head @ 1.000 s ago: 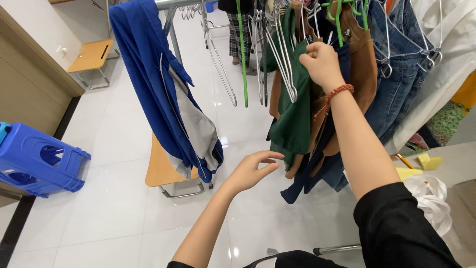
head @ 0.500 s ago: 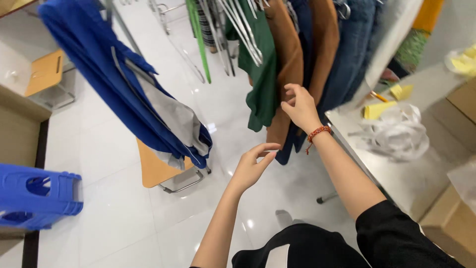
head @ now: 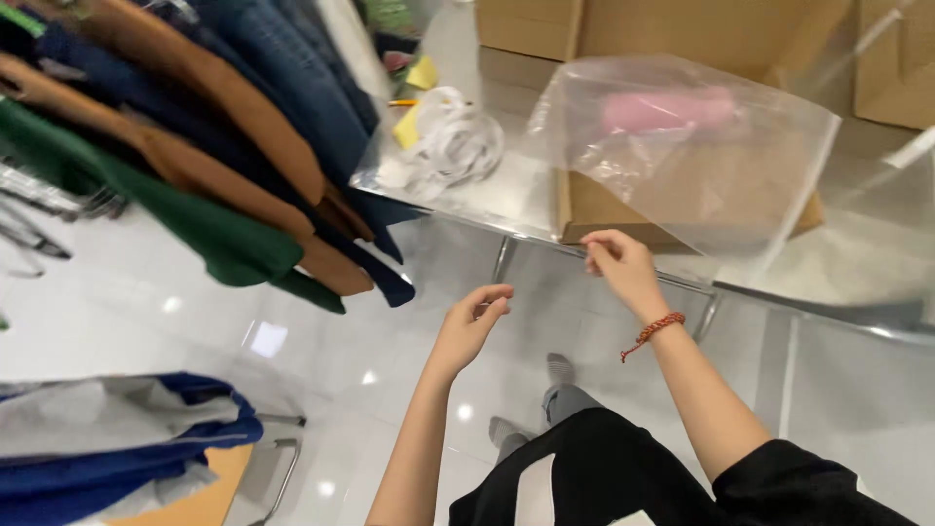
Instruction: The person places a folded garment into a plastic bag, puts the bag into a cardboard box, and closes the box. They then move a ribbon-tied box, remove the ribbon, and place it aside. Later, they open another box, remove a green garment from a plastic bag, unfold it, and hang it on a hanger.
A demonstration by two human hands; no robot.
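Right hand (head: 623, 268) was pinching the lower corner of a clear plastic bag (head: 701, 156) over the cardboard box (head: 594, 209) on the steel table (head: 506, 190), left hand (head: 472, 321) half-curled and empty just below; looked light, floppy, slippery, so probably best gripped by the edge.

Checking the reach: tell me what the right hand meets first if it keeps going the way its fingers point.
The right hand points toward the clear plastic bag over the cardboard box on the metal table; likely the bag's lower edge, though depth is unclear.

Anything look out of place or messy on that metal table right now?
Mostly tidy. A clear plastic bag lies loosely over the cardboard box, its corner by the right hand, and a crumpled white bag sits beside yellow scraps.
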